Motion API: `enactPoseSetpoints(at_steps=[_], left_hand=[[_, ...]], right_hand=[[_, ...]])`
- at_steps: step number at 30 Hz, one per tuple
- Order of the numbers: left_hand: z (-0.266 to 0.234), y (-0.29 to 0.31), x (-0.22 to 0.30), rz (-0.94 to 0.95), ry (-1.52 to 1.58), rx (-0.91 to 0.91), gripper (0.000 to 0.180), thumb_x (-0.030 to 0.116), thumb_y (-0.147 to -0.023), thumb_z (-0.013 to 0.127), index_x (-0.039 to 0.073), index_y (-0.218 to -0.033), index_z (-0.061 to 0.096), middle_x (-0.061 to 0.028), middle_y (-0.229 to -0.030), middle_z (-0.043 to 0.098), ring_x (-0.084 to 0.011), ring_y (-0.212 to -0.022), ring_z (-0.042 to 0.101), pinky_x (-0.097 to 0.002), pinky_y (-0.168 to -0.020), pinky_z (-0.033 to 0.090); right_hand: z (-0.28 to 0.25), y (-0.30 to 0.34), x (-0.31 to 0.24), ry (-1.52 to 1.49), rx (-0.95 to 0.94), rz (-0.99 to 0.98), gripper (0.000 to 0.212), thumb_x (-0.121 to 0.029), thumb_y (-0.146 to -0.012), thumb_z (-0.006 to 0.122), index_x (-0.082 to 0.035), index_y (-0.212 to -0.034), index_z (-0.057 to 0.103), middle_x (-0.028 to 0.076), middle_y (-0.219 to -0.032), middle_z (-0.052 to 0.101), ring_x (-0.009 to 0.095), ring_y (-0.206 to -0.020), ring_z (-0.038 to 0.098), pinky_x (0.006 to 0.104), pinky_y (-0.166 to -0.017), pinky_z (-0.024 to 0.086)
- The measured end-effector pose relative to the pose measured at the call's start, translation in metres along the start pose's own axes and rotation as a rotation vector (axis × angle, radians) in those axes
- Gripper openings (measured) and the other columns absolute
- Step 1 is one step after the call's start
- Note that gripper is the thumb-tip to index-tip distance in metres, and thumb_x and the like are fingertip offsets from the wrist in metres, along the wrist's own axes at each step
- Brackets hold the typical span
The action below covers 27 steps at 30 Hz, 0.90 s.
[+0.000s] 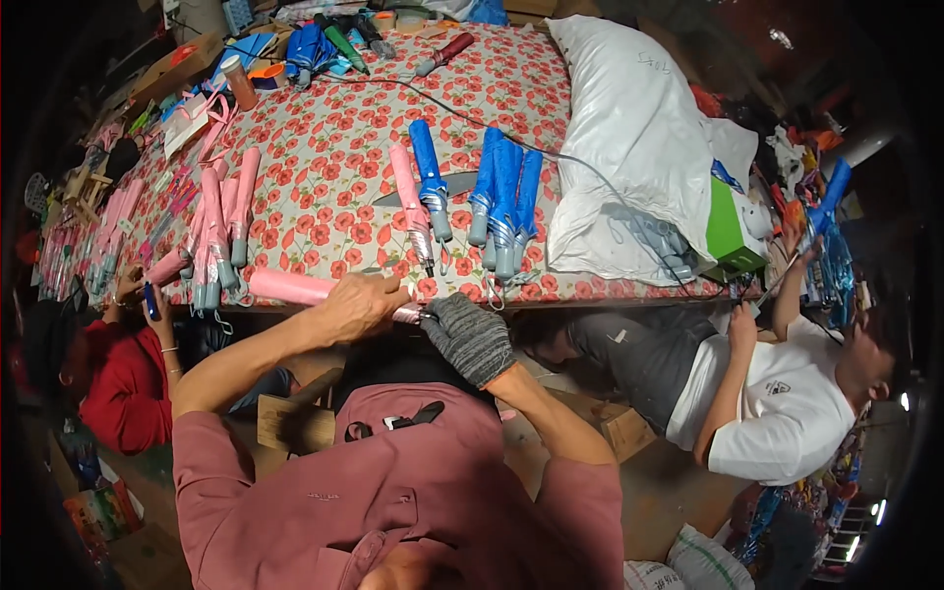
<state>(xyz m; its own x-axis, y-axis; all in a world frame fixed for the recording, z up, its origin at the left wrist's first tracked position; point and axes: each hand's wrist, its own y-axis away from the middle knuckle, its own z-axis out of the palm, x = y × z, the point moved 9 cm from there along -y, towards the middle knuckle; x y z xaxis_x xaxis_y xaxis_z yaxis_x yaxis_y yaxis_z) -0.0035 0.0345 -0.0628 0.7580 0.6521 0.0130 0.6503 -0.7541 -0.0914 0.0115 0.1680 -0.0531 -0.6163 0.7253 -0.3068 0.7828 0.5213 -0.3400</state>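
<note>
A pink folding umbrella (287, 285) lies crosswise at the table's front edge. My bare left hand (362, 305) is closed around it. At its silvery right end, my right hand (470, 339), in a grey knitted glove, grips the dark tip; the fingertips are partly hidden. Just beyond my hands, another pink folding umbrella (405, 192) lies on the flowered tablecloth (324, 197). Beside it are a single blue folding umbrella (427, 172) and a small group of blue umbrellas (505, 192) with grey handles. Several pink umbrellas (214, 221) lie to the left.
A large white sack (629, 138) fills the table's right side, with a green box (733, 231) beside it. A dark cord (442, 103) crosses the cloth. A person in red (128, 383) works at left, another in white (777, 403) at right. Blue umbrellas (310, 47) lie far left.
</note>
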Motion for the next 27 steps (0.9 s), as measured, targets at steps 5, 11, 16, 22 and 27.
enactPoseSetpoints(at_steps=[5,11,16,22,27], left_hand=[[-0.003,0.019,0.027,0.009,0.277,0.090,0.029,0.020,-0.089,0.062,0.016,-0.118,0.057,-0.0057,-0.082,0.062,-0.0254,-0.071,0.067,-0.0405,-0.057,0.049],[-0.025,0.042,0.033,0.076,0.181,-0.011,0.039,0.023,-0.092,0.063,0.016,-0.129,0.057,-0.0080,-0.087,0.067,-0.0277,-0.072,0.068,-0.0413,-0.058,0.049],[-0.053,0.040,0.038,-0.012,0.293,-0.002,0.044,0.024,-0.095,0.063,0.017,-0.138,0.055,-0.0104,-0.088,0.069,-0.0299,-0.070,0.067,-0.0427,-0.058,0.049],[-0.083,0.016,0.058,-0.072,0.421,-0.078,0.046,0.025,-0.097,0.063,0.016,-0.142,0.052,-0.0126,-0.082,0.069,-0.0305,-0.057,0.063,-0.0422,-0.051,0.047],[-0.093,0.006,0.072,-0.062,0.217,-0.096,0.044,0.025,-0.098,0.063,0.016,-0.139,0.052,-0.0128,-0.076,0.067,-0.0291,-0.049,0.059,-0.0404,-0.043,0.045]], right_hand=[[0.004,0.012,-0.004,-0.142,-0.266,0.103,0.020,-0.028,-0.087,0.071,-0.009,-0.093,0.073,0.008,-0.086,0.071,0.032,-0.070,0.064,0.0427,-0.066,0.052],[-0.041,0.066,0.007,-0.291,0.107,0.152,0.013,-0.023,-0.085,0.070,-0.009,-0.084,0.072,0.006,-0.082,0.070,0.029,-0.067,0.065,0.0383,-0.065,0.053],[-0.030,0.079,0.077,-0.932,0.307,0.133,0.018,-0.027,-0.096,0.062,-0.011,-0.094,0.070,0.003,-0.085,0.071,0.021,-0.067,0.062,0.0349,-0.061,0.049],[0.056,0.110,0.113,-2.268,0.383,0.998,0.023,-0.038,-0.103,0.059,-0.017,-0.103,0.068,0.002,-0.092,0.071,0.013,-0.074,0.062,0.0249,-0.062,0.045],[0.052,0.109,0.104,-2.117,0.503,1.100,0.026,-0.039,-0.103,0.058,-0.016,-0.109,0.068,0.002,-0.095,0.071,0.012,-0.077,0.063,0.0236,-0.060,0.045]])
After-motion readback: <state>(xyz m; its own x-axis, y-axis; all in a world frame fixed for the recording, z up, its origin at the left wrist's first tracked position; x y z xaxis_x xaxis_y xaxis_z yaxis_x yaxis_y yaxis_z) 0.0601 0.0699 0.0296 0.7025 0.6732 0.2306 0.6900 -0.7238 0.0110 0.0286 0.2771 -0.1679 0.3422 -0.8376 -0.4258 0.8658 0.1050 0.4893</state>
